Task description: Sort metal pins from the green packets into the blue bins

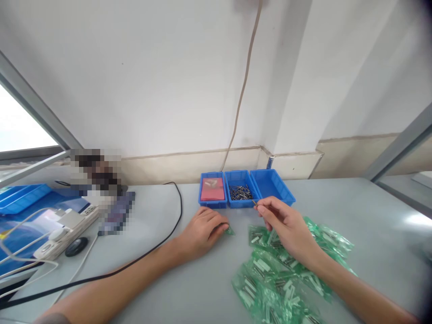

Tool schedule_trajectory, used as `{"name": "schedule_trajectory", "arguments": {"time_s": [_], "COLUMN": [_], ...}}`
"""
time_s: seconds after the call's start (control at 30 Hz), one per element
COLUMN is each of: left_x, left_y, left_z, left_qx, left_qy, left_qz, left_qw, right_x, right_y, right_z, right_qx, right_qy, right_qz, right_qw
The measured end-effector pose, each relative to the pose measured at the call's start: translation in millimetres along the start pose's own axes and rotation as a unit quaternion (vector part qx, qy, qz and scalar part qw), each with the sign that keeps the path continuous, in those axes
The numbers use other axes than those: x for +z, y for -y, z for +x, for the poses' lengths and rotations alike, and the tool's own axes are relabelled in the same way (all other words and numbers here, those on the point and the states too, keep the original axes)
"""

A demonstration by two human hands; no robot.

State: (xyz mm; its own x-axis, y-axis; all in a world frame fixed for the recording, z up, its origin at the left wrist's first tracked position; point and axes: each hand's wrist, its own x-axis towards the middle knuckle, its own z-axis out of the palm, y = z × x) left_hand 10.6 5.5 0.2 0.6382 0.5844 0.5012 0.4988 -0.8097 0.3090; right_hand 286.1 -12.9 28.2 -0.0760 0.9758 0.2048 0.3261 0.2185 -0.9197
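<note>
White plastic power strip (65, 233), with plugs and cords, lies at the far left beside a black oval mouse (76, 246) on the smooth grey bench (381, 220). Next comes a thin black cable (181, 204), curving towards the wall. The left hand (205, 230) rests on the bench, fingers curled over a small green clear plastic bag (230, 231), mostly hidden. Behind it, 3 blue plastic bins stand side by side: the left bin (213, 205) holds pinkish-red sheets, the middle bin (243, 204) a heap of dark metal screw-like pieces, then the right bin (270, 186). The right hand (286, 223), well apart from the left, pinches a thin brassy metal piece (254, 202) at the front of the bins. Below and around it spreads a pile of green see-through packets (261, 270) with metal and white pieces inside.
</note>
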Motion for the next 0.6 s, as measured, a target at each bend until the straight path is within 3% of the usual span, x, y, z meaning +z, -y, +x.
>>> {"name": "schedule_trajectory", "arguments": {"time_s": [0.6], "left_x": [4.0], "left_y": [5.0], "left_z": [-2.8], "left_qx": [0.012], "left_qy": [-0.05], "left_qz": [-0.016], "left_qw": [0.999], "right_x": [-0.3], "right_y": [-0.3], "right_z": [-0.5], "right_qx": [0.0], "right_qy": [0.003], "right_qz": [0.008], "right_qw": [1.0]}}
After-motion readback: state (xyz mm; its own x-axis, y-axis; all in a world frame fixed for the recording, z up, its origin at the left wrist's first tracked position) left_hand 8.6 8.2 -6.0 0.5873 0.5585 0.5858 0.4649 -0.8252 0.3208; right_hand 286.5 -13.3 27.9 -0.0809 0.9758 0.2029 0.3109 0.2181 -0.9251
